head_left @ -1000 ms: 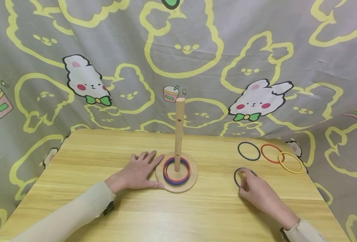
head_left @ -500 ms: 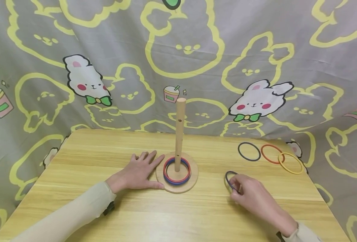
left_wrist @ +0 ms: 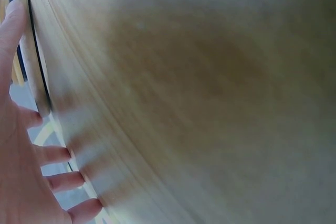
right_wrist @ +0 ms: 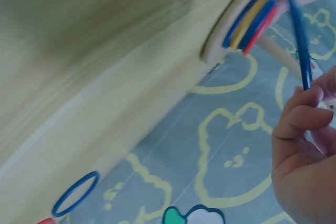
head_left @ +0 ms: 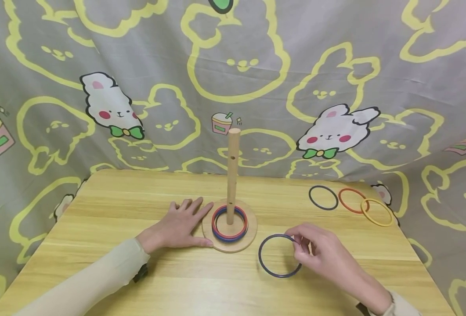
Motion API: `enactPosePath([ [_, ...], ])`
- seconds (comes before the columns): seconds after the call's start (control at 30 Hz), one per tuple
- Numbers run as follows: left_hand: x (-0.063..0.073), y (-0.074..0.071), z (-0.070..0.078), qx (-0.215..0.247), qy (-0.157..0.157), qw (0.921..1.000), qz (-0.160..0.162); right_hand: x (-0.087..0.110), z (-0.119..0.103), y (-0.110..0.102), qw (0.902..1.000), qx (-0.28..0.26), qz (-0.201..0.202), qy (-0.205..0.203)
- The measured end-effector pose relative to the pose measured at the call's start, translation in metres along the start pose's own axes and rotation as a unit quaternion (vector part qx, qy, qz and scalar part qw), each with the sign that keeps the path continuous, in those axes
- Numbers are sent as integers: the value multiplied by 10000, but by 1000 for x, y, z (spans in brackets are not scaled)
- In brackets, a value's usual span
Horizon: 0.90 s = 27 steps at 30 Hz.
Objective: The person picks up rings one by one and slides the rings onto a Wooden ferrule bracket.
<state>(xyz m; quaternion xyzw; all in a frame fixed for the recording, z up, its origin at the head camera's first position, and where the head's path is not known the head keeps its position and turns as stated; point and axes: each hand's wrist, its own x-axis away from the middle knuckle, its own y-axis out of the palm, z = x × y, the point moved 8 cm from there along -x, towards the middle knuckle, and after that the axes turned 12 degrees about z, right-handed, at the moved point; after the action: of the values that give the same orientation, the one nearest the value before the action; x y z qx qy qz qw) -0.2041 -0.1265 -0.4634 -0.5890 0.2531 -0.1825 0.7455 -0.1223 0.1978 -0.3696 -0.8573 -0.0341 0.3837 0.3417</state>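
My right hand (head_left: 323, 250) pinches a dark blue ring (head_left: 261, 259) by its right edge, in front of and to the right of a wooden peg stand. In the right wrist view that ring (right_wrist: 298, 35) appears nearly edge-on above my fingers. The stand's upright peg (head_left: 233, 175) rises from a round wooden base (head_left: 252, 232). Around the foot of the peg lies a stack of rings (head_left: 246, 224), red on top; the right wrist view shows blue and yellow ones (right_wrist: 247, 22) beneath. My left hand (head_left: 179, 226) rests with spread fingers at the base's left edge.
At the table's back right lie a dark blue ring (head_left: 310, 193), a red ring (head_left: 345, 190) and a yellow ring (head_left: 379, 224), the last two overlapping. A patterned curtain (head_left: 256, 44) hangs behind the wooden table (head_left: 110, 202).
My right hand has carried the dark blue ring leftward toward the stand, and the ring has turned to face the head camera. My left hand stays at the base.
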Motion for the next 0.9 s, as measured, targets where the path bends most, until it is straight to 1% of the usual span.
enactPosePath([
  [0.1, 0, 0, 0, 25, -1, 10000, 4, -6, -8, -2, 9993, -363, 11, 124],
  [0.17, 0, 1, 0, 40, -7, 10000, -6, -12, -12, -2, 9978, -598, 9, 275],
  [0.27, 0, 1, 0, 32, -17, 10000, -14, -20, -16, -3, 9938, -933, 0, 597],
  [0.33, 0, 0, 0, 18, -17, 10000, -6, -26, -18, -2, 9886, -1225, -24, 874],
  [0.43, 0, 0, 0, -5, -10, 10000, 8, -35, -22, 2, 9756, -1787, -123, 1273],
  [0.5, -1, 0, 0, -1, -9, 10000, 19, -42, -25, 4, 9630, -2200, -166, 1551],
  [0.6, -1, 0, 0, 35, -2, 10000, 34, -53, -28, 5, 9437, -2734, -138, 1858],
  [0.67, -1, -1, 1, 60, 16, 10000, 62, -61, -30, 4, 9299, -3009, -72, 2114],
  [0.77, -1, -1, 2, 59, 72, 9999, 108, -73, -35, 0, 9125, -3298, 60, 2419],
  [0.83, -1, -1, 1, 42, 92, 9999, 126, -81, -39, -2, 9095, -3295, 142, 2530],
  [0.9, -1, -1, 1, 40, 107, 9998, 144, -91, -44, -4, 9114, -3254, 200, 2510],
])
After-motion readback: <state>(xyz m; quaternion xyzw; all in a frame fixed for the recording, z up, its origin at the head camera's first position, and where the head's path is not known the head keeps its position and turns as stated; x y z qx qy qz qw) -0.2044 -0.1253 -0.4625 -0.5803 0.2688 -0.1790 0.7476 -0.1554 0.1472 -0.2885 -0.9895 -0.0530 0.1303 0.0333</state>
